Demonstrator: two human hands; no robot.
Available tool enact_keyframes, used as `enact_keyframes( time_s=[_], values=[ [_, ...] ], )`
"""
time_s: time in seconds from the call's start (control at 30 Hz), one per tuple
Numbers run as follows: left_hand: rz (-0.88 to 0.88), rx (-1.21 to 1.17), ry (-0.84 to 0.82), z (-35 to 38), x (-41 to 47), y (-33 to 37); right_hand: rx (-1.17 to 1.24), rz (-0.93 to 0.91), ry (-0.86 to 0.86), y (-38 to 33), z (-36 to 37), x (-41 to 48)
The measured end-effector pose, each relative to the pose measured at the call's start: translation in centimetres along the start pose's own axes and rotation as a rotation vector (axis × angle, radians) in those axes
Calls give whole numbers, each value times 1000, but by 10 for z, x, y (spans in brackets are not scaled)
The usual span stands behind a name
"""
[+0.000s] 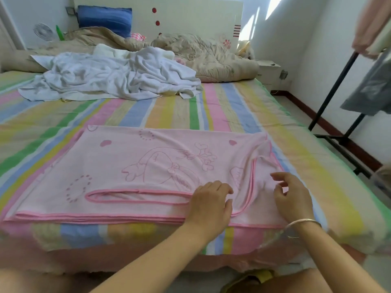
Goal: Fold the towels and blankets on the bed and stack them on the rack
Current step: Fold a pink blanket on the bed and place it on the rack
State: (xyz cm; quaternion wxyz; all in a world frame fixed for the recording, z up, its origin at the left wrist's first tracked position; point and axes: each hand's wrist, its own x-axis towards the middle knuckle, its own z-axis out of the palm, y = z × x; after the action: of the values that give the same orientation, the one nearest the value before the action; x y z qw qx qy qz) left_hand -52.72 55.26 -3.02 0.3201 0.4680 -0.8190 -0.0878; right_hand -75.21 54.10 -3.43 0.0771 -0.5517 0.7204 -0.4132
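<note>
Two grips work on one pink towel (148,161). It lies on the bed (148,111) at the near edge, spreading out to the left of both grips and beneath them.

The left grip (209,199) rests palm-down on the cloth, its fingers loosely bent with nothing between them. It sits where the looped hem (135,190) ends. We judge that it is there to pin the stacked layers so they do not slide while the other end is sorted.

The right grip (289,197) is just to the right of the left one and apart from it, over the towel's right end. Its fingers are loosely curled and parted, and we see no cloth caught in them. Whether its fingertips touch the towel we cannot tell. A bracelet (302,224) sits on that wrist.

The towel's long axis runs left to right, along the bed's near edge. Its layered, hemmed edges face us, below the left grip, and the printed face is up. The end far to the left of the grips looks square. The end under the right grip is loose, with a flap curving up and its hem wandering. We take this as the reason both grips are gathered there: that corner needs squaring before the next fold.

Well beyond the grips a crumpled white pile (110,77) lies unfolded, so most of the task remains by our reckoning. The rack (338,92) stands off the bed, up and to the right of the right grip.
</note>
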Motion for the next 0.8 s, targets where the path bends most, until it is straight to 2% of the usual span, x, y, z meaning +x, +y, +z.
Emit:
enact_keyframes(
  time_s=[0.1,0.27,0.47,0.63,0.8],
  values=[
    [-39,55,-87,26,25,16,-131,-47,-47,14,6,30],
    [-31,128,-77,54,42,25,-341,-164,-133,20,16,74],
    [-34,115,-24,59,43,29,-263,-139,-265,25,12,99],
    [8,78,11,58,39,37,-162,-169,-182,46,-17,82],
    [88,69,-53,59,24,50,-56,-97,-157,81,-64,29]
  ],
)
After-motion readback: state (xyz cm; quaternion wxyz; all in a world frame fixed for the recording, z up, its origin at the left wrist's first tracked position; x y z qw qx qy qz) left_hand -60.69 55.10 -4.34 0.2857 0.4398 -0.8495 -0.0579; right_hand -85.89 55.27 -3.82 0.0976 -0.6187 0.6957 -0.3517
